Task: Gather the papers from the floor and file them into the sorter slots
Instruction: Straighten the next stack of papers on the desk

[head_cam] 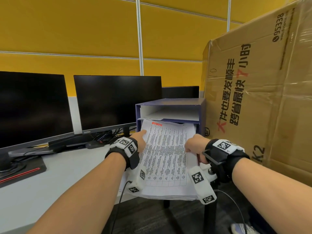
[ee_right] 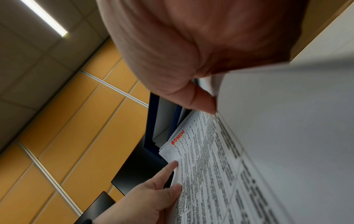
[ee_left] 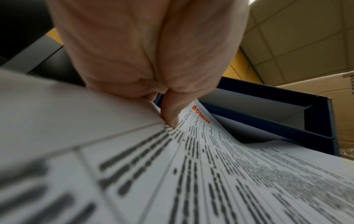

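Papers sit half inside the lower slot of my blue sorter on the desk edge. My left hand and right hand both pinch their sides. More pushing is left, I think.

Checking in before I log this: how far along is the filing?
Done: white sheets lie in the sorter's upper slot. In hand: left hand and right hand grip the ADMIN stack, its leading edge at the lower slot. Left: pushing it fully in; floor not visible.
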`<act>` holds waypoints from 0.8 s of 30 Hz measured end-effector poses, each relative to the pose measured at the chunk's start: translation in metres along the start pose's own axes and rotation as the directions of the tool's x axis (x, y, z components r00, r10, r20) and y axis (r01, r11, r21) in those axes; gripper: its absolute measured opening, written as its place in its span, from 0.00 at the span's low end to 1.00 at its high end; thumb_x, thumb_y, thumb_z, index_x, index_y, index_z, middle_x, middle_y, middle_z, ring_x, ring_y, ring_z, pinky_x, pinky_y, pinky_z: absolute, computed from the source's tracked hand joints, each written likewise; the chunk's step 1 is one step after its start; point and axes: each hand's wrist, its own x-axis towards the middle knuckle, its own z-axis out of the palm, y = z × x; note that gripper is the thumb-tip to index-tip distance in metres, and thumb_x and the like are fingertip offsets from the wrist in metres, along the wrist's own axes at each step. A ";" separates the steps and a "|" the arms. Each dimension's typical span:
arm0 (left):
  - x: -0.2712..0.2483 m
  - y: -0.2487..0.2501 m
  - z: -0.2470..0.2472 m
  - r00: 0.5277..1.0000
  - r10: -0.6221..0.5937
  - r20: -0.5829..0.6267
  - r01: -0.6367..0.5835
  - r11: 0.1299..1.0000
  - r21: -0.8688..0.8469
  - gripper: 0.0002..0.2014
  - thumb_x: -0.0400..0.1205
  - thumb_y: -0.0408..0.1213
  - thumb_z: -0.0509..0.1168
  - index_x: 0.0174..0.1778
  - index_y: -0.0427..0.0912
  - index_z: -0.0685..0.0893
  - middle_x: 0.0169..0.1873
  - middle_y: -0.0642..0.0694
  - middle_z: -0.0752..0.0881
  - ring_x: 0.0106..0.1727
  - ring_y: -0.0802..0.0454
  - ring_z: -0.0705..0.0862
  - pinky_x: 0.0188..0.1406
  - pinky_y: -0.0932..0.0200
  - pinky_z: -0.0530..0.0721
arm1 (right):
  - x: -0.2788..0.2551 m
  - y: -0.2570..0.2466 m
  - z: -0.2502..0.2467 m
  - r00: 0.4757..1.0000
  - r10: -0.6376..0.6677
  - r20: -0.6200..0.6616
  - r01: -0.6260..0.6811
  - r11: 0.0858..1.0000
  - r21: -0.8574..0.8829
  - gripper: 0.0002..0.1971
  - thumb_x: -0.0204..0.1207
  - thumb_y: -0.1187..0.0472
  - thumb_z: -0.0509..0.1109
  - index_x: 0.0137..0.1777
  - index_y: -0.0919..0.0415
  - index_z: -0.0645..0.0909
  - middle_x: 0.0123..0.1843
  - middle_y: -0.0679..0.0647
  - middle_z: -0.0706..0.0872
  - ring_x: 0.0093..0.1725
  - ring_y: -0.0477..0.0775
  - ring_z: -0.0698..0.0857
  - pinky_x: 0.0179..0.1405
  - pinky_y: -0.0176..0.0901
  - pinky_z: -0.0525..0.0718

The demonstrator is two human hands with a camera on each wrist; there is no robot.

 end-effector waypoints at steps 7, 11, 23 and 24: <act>0.014 0.022 -0.021 0.997 0.002 0.072 -0.027 0.936 0.351 0.30 0.86 0.35 0.55 0.85 0.47 0.54 0.81 0.40 0.64 0.78 0.40 0.70 0.74 0.50 0.72 | -0.006 0.008 -0.010 0.999 0.011 0.034 -0.011 1.000 -0.016 0.15 0.82 0.70 0.58 0.68 0.68 0.75 0.67 0.63 0.79 0.70 0.63 0.77 0.60 0.43 0.74; 0.024 0.030 -0.028 0.998 0.052 0.021 -0.056 0.921 0.385 0.27 0.86 0.36 0.55 0.83 0.44 0.60 0.80 0.40 0.67 0.76 0.41 0.72 0.74 0.49 0.73 | 0.003 0.011 -0.013 1.000 -0.007 0.030 0.007 1.000 -0.018 0.03 0.81 0.68 0.63 0.50 0.65 0.78 0.50 0.62 0.80 0.49 0.59 0.75 0.37 0.36 0.74; 0.009 -0.037 -0.019 0.973 -0.175 0.153 0.201 0.963 -0.182 0.17 0.85 0.42 0.63 0.61 0.31 0.82 0.47 0.38 0.88 0.44 0.39 0.87 0.54 0.46 0.86 | 0.011 0.009 -0.019 0.999 0.039 -0.008 -0.039 0.997 0.073 0.12 0.78 0.67 0.67 0.57 0.75 0.82 0.57 0.65 0.85 0.62 0.66 0.82 0.53 0.41 0.83; 0.008 -0.044 -0.018 0.963 -0.199 0.183 0.238 0.944 -0.230 0.17 0.85 0.43 0.63 0.60 0.31 0.82 0.45 0.38 0.88 0.42 0.39 0.86 0.53 0.46 0.85 | 0.012 0.010 -0.020 0.999 0.038 -0.024 -0.036 0.997 0.071 0.15 0.78 0.67 0.67 0.62 0.75 0.80 0.62 0.65 0.84 0.65 0.65 0.81 0.58 0.42 0.82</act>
